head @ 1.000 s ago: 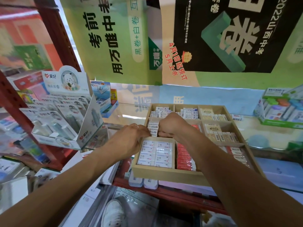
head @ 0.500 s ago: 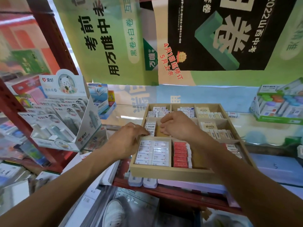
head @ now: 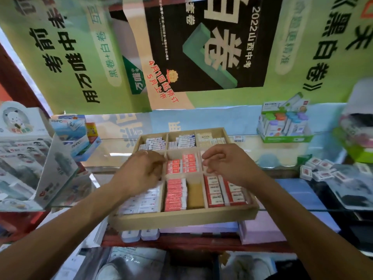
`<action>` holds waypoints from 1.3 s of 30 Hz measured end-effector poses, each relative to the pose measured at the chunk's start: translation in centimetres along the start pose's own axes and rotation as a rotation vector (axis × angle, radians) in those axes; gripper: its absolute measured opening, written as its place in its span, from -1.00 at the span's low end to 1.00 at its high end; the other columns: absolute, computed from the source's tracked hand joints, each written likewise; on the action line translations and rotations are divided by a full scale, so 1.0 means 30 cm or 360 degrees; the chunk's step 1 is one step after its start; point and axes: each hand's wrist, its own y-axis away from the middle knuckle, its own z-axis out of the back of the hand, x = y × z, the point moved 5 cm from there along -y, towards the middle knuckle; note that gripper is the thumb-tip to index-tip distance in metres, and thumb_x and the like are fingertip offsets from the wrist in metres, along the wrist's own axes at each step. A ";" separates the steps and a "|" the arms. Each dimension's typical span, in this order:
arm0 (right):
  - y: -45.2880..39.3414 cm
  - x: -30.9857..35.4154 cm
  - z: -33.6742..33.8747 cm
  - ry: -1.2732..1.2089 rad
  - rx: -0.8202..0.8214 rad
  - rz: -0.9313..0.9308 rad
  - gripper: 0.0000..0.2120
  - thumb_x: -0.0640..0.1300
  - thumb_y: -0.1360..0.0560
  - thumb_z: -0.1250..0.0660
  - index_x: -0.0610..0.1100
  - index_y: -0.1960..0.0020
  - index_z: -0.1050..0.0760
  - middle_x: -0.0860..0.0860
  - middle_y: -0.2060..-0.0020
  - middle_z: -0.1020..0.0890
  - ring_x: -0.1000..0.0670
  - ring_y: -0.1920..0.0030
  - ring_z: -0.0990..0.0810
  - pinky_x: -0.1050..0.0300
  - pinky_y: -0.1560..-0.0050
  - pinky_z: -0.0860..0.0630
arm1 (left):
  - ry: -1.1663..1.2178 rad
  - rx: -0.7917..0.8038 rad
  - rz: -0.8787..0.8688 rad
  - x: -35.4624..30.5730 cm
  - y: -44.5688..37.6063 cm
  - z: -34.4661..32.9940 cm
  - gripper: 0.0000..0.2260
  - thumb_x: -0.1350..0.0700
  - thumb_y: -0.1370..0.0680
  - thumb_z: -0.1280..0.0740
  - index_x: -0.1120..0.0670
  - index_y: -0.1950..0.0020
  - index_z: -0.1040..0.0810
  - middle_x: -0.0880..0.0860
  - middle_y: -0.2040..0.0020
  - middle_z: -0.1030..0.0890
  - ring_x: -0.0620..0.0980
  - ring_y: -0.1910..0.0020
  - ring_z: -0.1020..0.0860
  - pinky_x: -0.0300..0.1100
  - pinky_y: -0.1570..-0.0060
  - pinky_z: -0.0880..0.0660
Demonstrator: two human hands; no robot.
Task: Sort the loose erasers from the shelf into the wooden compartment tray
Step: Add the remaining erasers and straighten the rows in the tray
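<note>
Over the tray's left edge, the left hand (head: 141,170) hangs with fingers loosely curled toward the middle row; whether it pinches anything I cannot tell, since its fingertips are turned away and blurred. A careless drop here could knock the white erasers (head: 139,203) in the front-left compartment out of their neat rows. The tray (head: 181,219) sits on the shelf (head: 302,199) with its front edge out over a purple box (head: 201,227), so a hard press on that front rim looks liable to tip it and spill the sorted stock. Just right of the left hand, the red erasers (head: 182,163) in the centre compartment lie packed but not full, and in the front-centre compartment a second red stack (head: 174,195) stands beside a bare strip of floor; an eraser tossed there may land crooked or fall among the wrong kind. Further right, the right hand (head: 226,162) hovers above the middle-right compartment, fingers relaxed and slightly curled, apparently holding nothing, though the underside is hidden. It is close over the red-and-white erasers (head: 215,190) at the front right and could brush them askew. Well apart, by the shelf's right edge, the loose erasers (head: 321,168) lie scattered near the rim; a hasty reach across might sweep some off the shelf.
</note>
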 end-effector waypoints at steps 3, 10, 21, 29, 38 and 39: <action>-0.016 -0.042 0.080 -0.0004 -0.0157 -0.0028 -0.86 -0.23 -0.46 -0.37 -0.01 0.09 -0.62 0.09 0.13 -0.67 0.11 0.16 -0.65 0.23 0.11 -0.56 | 0.0136 0.0033 -0.0034 -0.111 -0.096 -0.030 -0.67 0.23 -0.51 -0.25 0.00 -0.20 -0.63 -0.10 -0.11 -0.60 -0.16 -0.04 -0.54 -0.43 -0.02 -0.35; 0.014 -0.244 0.334 0.0066 -0.0501 -0.0190 -0.88 -0.25 -0.45 -0.37 -0.03 0.16 -0.60 0.06 0.32 -0.64 -0.02 0.22 -0.66 0.18 0.19 -0.50 | 0.0113 -0.0011 -0.0165 -0.338 -0.387 -0.154 -0.77 0.17 -0.53 -0.28 0.02 -0.13 -0.63 -0.01 -0.15 -0.62 -0.02 -0.14 -0.53 -0.30 -0.04 -0.36; 0.174 -0.496 0.623 0.0756 -0.0726 -0.0592 -0.75 -0.13 -0.51 -0.29 -0.10 -0.18 -0.55 -0.08 -0.11 -0.60 -0.11 -0.14 -0.55 0.11 -0.03 -0.47 | -0.0574 0.0539 -0.0095 -0.482 -0.741 -0.451 -0.52 0.21 -0.53 -0.19 -0.05 -0.45 -0.33 0.10 -0.38 -0.43 0.14 -0.31 -0.43 -0.02 -0.21 -0.44; 0.208 -0.597 0.660 0.1012 -0.0355 -0.0919 -0.60 -0.08 -0.47 -0.30 -0.08 -0.30 -0.44 -0.18 -0.24 -0.43 -0.24 -0.27 -0.40 0.01 -0.22 -0.37 | -0.0490 0.0457 -0.0420 -0.585 -0.661 -0.524 -0.60 0.21 -0.56 -0.24 -0.04 -0.38 -0.45 0.13 -0.20 -0.52 0.12 -0.22 -0.49 -0.14 -0.09 -0.41; 0.226 -0.553 0.629 0.0674 -0.0378 -0.0713 -0.63 -0.14 -0.41 -0.44 -0.12 -0.21 -0.54 -0.09 -0.12 -0.60 -0.08 -0.09 -0.55 0.22 0.13 -0.39 | 0.0184 0.0375 -0.0466 -0.796 -0.556 -0.517 -0.73 -0.03 -0.52 -0.36 -0.03 -0.20 -0.61 -0.04 -0.09 -0.60 -0.03 -0.08 -0.53 -0.26 -0.02 -0.38; 0.227 -0.553 0.621 0.0640 -0.0366 -0.0693 -0.63 -0.13 -0.40 -0.46 -0.11 -0.20 -0.55 -0.08 -0.11 -0.61 -0.08 -0.09 -0.56 0.20 0.08 -0.41 | 0.0207 0.0398 -0.0466 -0.815 -0.548 -0.519 -0.74 -0.06 -0.52 -0.37 -0.03 -0.18 -0.62 -0.06 -0.01 -0.58 -0.04 -0.06 -0.52 -0.24 -0.01 -0.40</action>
